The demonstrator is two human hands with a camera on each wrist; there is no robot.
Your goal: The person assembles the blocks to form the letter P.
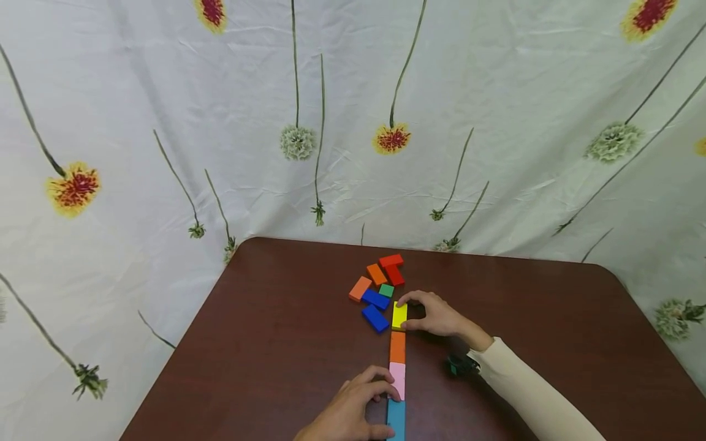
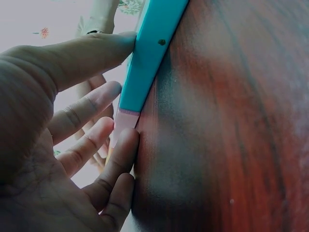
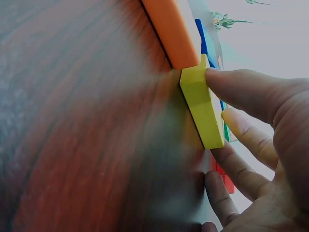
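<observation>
A single-file row of blocks runs away from the near edge: a light-blue block, a pink block, an orange block and a yellow block. My right hand pinches the yellow block, thumb towards its near end and index finger at its far end; in the right wrist view this yellow block stands against the orange block. With loosely bent fingers, my left hand touches the row's left side, the thumb on the light-blue block and other fingertips by the pink block.
Beyond the row lie loose blocks: two blue blocks, a green block, two orange blocks and two red blocks. They sit on a dark brown table. A flowered white cloth hangs behind the table.
</observation>
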